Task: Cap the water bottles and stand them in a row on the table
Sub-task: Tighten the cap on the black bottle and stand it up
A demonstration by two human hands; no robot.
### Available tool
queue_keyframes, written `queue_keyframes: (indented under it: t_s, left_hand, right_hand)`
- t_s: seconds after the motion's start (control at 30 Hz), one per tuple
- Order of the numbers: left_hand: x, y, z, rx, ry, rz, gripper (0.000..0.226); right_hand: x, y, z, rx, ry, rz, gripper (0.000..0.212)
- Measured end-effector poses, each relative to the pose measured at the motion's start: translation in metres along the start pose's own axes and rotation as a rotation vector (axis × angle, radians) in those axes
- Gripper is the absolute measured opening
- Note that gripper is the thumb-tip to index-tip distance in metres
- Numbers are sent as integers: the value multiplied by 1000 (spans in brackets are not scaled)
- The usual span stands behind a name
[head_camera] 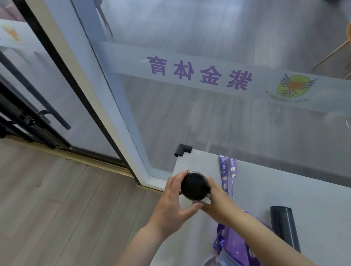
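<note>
A black-lidded bottle point(194, 186) is sitting near the table's point(306, 206) far left corner, both hands wrapping it: the left hand point(173, 204) is curling fingers around its left side, the right hand point(216, 201) is gripping its right side. A purple bottle point(231, 256) with a lanyard strap point(228, 175) is lying nearer, beside a dark cylindrical bottle point(284, 227) further right. A black corner guard point(182, 149) is capping the corner itself.

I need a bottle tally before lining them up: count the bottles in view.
3. One black-lidded bottle held between both hands near the table corner; a purple bottle under the right forearm; a dark bottle standing to its right. Others may lie outside the frame.
</note>
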State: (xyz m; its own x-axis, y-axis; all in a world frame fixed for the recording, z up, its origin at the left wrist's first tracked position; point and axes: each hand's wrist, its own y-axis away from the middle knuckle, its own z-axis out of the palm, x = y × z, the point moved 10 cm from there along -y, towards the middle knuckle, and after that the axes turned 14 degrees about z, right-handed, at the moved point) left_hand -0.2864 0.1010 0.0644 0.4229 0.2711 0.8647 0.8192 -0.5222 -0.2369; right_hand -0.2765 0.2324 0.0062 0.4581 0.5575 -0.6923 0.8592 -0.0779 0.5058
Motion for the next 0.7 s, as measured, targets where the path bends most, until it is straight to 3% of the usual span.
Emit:
queue_keyframes:
  t_s: [0.07, 0.4, 0.57, 0.7]
  left_hand:
    - [0, -19, 1, 21, 26, 3, 74]
    - [-21, -105, 6, -1, 57, -28, 72]
    - [-31, -135, 3, 27, 59, -24, 72]
    - [-36, -151, 2, 38, 38, -12, 71]
  right_hand:
    - [5, -16, -4, -51, -51, 36, 67]
    - [-1, -78, -46, 62, -98, 58, 61]
    - [-5, -105, -62, 75, -161, 75, 40]
    - [-8, -120, -70, 82, -233, 61, 52]
